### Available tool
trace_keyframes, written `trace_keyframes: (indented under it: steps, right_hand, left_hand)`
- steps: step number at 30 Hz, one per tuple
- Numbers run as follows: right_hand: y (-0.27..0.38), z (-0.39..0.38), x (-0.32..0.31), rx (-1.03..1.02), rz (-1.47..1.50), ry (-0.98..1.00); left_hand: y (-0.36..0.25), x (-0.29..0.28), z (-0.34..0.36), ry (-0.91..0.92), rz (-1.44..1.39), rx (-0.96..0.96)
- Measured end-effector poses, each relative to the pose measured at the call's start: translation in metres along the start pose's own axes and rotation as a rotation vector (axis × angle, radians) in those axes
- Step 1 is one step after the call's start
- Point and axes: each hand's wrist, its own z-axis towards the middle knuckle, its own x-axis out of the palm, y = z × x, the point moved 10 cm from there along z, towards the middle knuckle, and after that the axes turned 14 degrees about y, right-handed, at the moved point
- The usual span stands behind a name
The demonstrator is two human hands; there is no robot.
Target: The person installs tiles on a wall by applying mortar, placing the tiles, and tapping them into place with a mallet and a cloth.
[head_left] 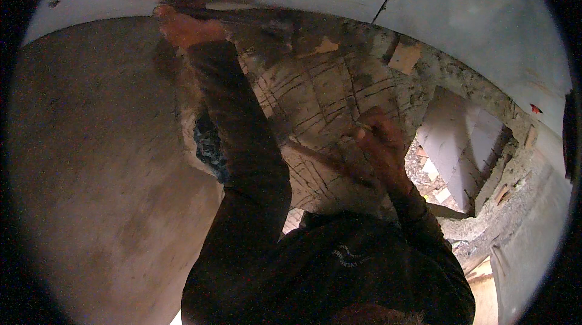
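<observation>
My left arm reaches up in its dark sleeve, and my left hand [189,28] is at the line where the wall meets the pale overhead surface. Its fingers look curled, against or around a dark, blurred, long shape [260,17] that I cannot identify. Lower and to the right, my right hand [383,143] is closed, thumb and fingers pinched together in front of the rough wall. A small pale tip shows at the pinch, too small to name. Behind both arms lies a rough wall patch [324,85] scored with crossing dark lines. A brownish strip [321,158] runs toward the right wrist, its kind unclear.
Smooth grey-brown wall [103,131] fills the left side. Crumpled blue material [209,148] sits in a gap beside my left arm. At right, a rough-edged opening [512,161] shows daylight and rubble. Pale panels [473,28] with a dark joint stretch overhead.
</observation>
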Motion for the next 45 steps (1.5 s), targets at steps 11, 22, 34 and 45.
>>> trace_keyframes:
  steps: [11, 22, 34, 45]
  right_hand:
    - [0.014, 0.017, -0.017, 0.089, -0.200, -0.069]
    - [0.031, 0.060, -0.028, 0.032, -0.339, -0.168]
    - [0.046, 0.083, -0.031, -0.171, -0.472, -0.317]
    - [0.036, 0.116, -0.035, -0.114, -0.393, -0.416]
  left_hand:
    - [0.034, 0.007, 0.004, -0.249, -0.368, -0.005]
    - [-0.003, 0.015, -0.016, 0.063, -0.762, 0.070]
    - [-0.015, 0.011, -0.022, 0.136, -0.790, 0.129]
    - [-0.015, 0.007, -0.025, 0.158, -0.795, 0.159]
